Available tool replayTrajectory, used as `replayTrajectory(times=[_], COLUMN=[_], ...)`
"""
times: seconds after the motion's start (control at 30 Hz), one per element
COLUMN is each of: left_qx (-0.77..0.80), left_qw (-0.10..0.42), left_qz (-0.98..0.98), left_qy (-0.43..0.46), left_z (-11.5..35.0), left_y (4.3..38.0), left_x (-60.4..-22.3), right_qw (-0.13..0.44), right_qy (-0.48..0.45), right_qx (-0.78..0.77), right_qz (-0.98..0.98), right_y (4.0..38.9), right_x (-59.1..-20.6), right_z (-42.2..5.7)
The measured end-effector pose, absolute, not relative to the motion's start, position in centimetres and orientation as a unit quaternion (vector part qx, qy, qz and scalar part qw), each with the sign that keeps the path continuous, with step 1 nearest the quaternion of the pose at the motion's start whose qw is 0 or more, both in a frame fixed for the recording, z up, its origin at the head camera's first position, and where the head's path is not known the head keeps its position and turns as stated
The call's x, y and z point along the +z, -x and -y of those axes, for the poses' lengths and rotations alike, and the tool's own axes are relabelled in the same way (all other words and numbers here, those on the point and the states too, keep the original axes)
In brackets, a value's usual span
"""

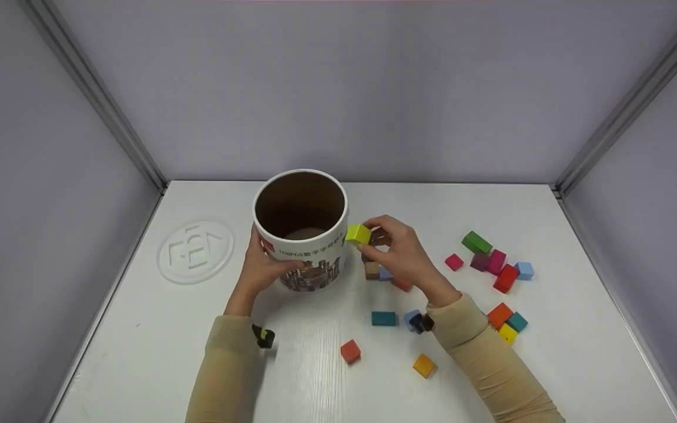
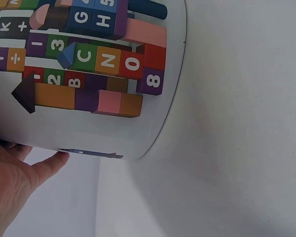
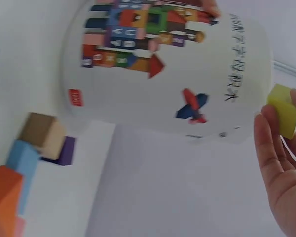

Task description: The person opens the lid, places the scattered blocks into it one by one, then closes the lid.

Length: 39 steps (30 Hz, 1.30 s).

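Observation:
A white cylindrical bucket (image 1: 327, 261), printed with lettering and pictures of coloured blocks, has its open top facing up. My left hand (image 1: 263, 264) holds it at the left side, the thumb across its front. The left wrist view shows part of that hand (image 2: 15, 173) beside the printed wall. Between thumb and fingers my right hand (image 1: 400, 249) pinches a yellow-green block (image 1: 358, 234) just right of the bucket's rim. The right wrist view has this block (image 3: 284, 109) in the fingertips, close to the bucket's upper edge. Below the right hand lies a brown block (image 1: 372, 271), partly covered.
Several coloured blocks, among them a green one (image 1: 477, 242) and a red one (image 1: 506, 278), lie to the right. Nearer are a teal block (image 1: 384, 318), a red cube (image 1: 351, 351) and an orange cube (image 1: 424, 365). A clear round lid (image 1: 224, 261) lies left. Grey panels (image 1: 432, 88) enclose the table.

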State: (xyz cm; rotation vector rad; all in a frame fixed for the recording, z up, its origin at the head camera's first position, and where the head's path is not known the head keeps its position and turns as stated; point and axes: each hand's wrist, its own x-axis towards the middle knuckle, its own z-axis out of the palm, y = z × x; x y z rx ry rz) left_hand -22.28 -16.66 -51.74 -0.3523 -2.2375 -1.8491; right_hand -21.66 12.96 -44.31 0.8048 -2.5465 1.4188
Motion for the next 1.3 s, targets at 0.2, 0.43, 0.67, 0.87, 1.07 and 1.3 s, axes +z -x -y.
replayTrajectory(times=[0.2,0.43,0.67,0.87,1.07,1.3], left_qx=[-0.624,-0.621,-0.625,-0.624,-0.622,-0.630], left_qw=[0.107,0.107,0.109,0.111,0.115,0.119], left_qz=[0.765,0.766,0.761,0.762,0.763,0.755], left_qy=[0.120,0.123,0.134,0.133,0.133,0.137], left_z=[16.7,16.7,16.8,16.7,16.5,16.5], left_y=[22.1,22.2,22.3,22.2,22.2,22.1], left_x=[-51.5,-51.6,-51.8,-51.9,-51.9,-51.8], right_qw=[0.091,0.120,0.122,0.116,0.133,0.119], right_qy=[-0.272,-0.294,-0.294,-0.303,-0.340,-0.379], right_qx=[0.479,0.440,0.439,0.447,0.433,0.411], right_qz=[0.830,0.840,0.840,0.834,0.824,0.821], right_y=[22.6,23.5,24.4,24.4,23.6,21.6], right_x=[-42.3,-41.6,-42.0,-42.4,-42.2,-42.4], right_z=[-10.5,-8.1,-7.2,-7.3,-7.8,-8.8])
